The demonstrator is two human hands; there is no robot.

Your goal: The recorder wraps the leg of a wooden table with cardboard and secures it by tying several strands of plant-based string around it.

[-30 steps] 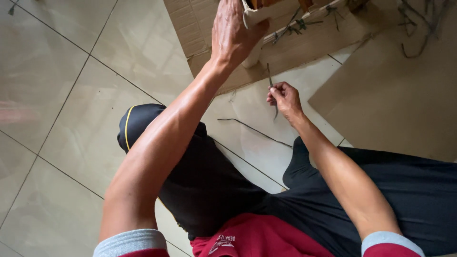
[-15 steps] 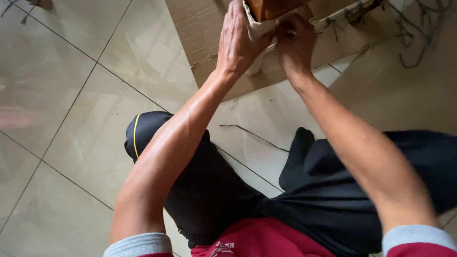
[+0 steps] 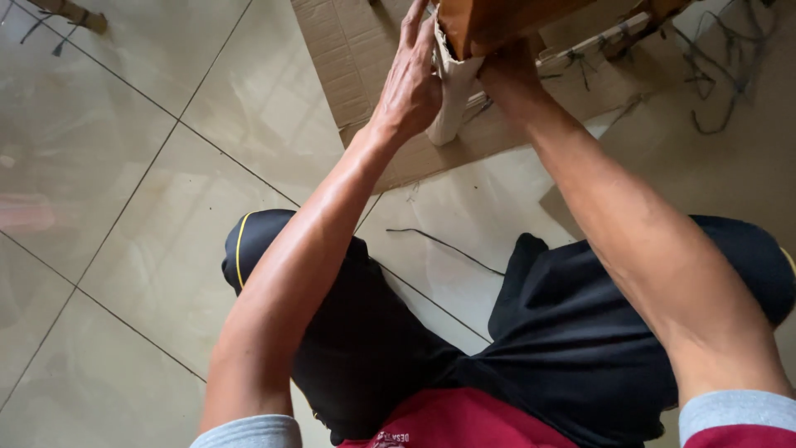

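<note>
A brown wooden piece [image 3: 497, 21] sits at the top of the view, with pale cloth or padding [image 3: 454, 91] hanging from its underside. My left hand [image 3: 410, 79] presses flat against the left side of the padding, fingers pointing up. My right hand [image 3: 510, 79] reaches under the wooden piece beside the padding; its fingers are hidden behind the wood, so its grip is unclear. Both forearms stretch forward over my knees.
Flattened cardboard [image 3: 348, 58] lies on the glossy tiled floor [image 3: 124, 166] under the work. A thin dark wire [image 3: 448, 245] lies on the tiles between my knees. Loose strands and cords [image 3: 721, 75] litter the top right. A small wooden object [image 3: 70, 12] sits top left.
My right hand, earlier held lower with a thin needle-like thing, has moved up under the wooden piece. The left hand stays on the padding. The view has shifted closer.
</note>
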